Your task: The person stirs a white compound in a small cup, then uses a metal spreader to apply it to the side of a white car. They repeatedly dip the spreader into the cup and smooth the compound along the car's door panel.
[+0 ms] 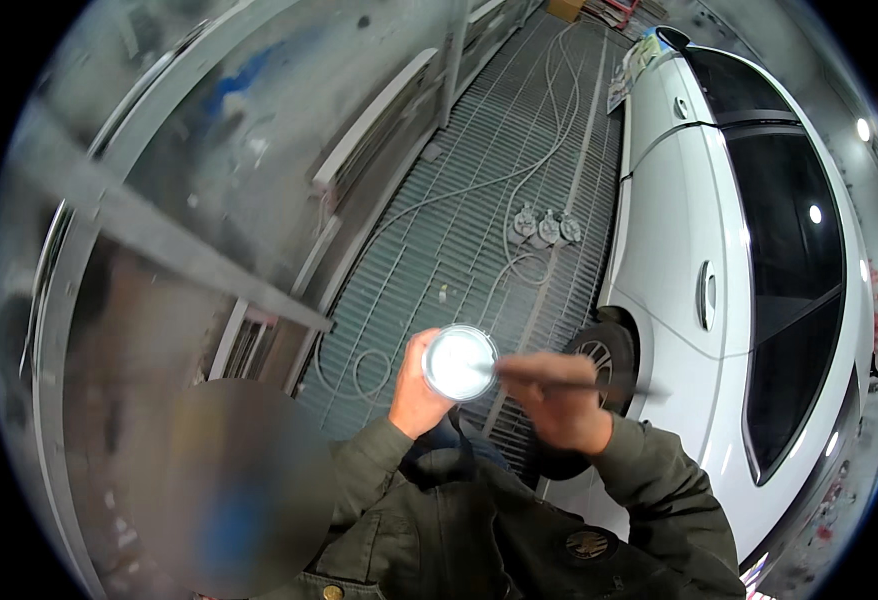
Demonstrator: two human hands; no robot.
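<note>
My left hand is wrapped round the side of a clear round cup at the middle of the head view. White liquid, bright as paint, shows inside it. Just right of the cup, my right hand grips a thin dark stick, smeared by motion. One end sticks out past the hand to the right. The other end points at the cup's mouth, and blur hides whether it dips into the liquid. Both forearms are in dark green sleeves.
A white car stands close on my right, its wheel near my right hand. Grey hose loops over the grated floor. Small grey cup-shaped units sit there. A metal-framed wall runs along the left.
</note>
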